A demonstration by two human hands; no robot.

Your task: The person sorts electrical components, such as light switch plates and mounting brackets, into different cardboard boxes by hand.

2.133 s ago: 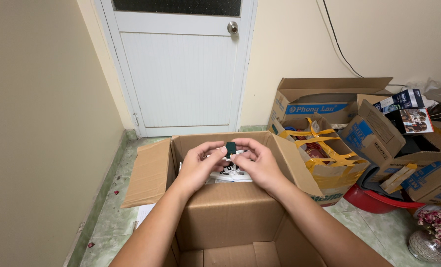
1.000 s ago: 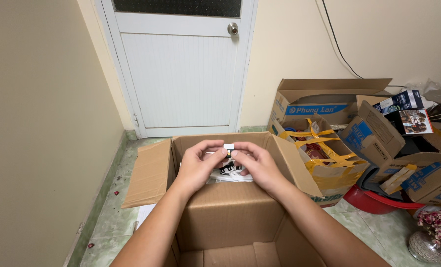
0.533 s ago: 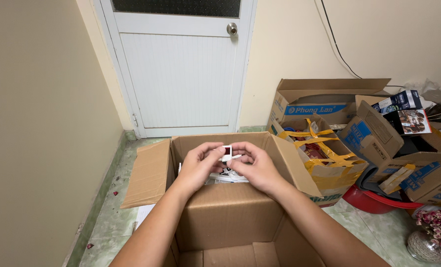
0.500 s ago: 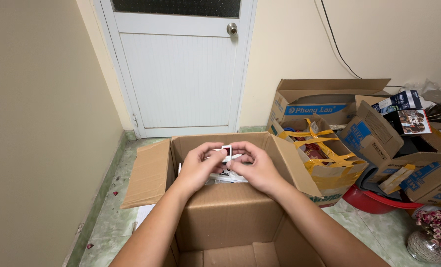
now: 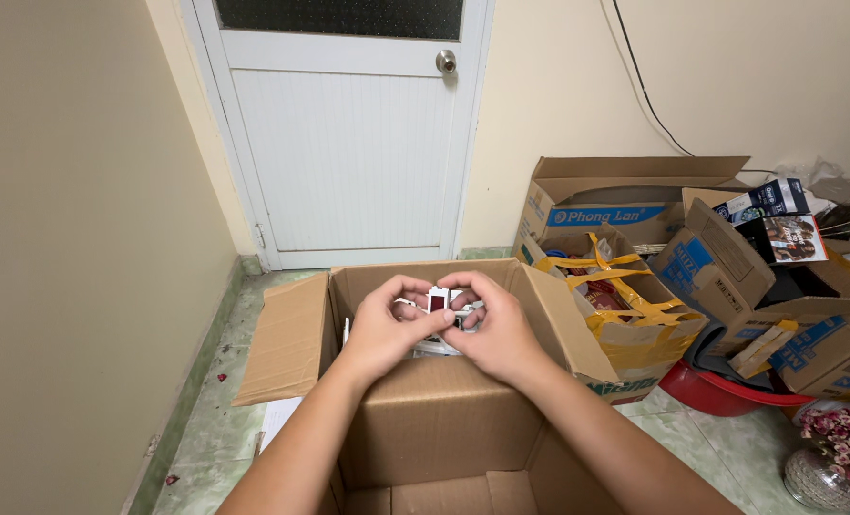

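Both my hands meet over an open brown cardboard box (image 5: 463,401) on the floor in front of me. My left hand (image 5: 387,329) and my right hand (image 5: 491,324) pinch a small white plastic part (image 5: 440,300) with a dark red square in its middle, held between the fingertips above the box opening. Under the hands, inside the box, lie more white parts (image 5: 434,345), mostly hidden.
A white door (image 5: 348,143) stands shut straight ahead, with a beige wall (image 5: 72,238) close on the left. At the right are several open cardboard boxes (image 5: 625,257), a red basin (image 5: 720,391) and a vase of pink flowers (image 5: 839,453). The floor is green-speckled tile (image 5: 205,429).
The piece in my fingers has been turned: a dark green face showed earlier, then a white side, and now a white frame with a dark red centre. My hands stayed over the box.
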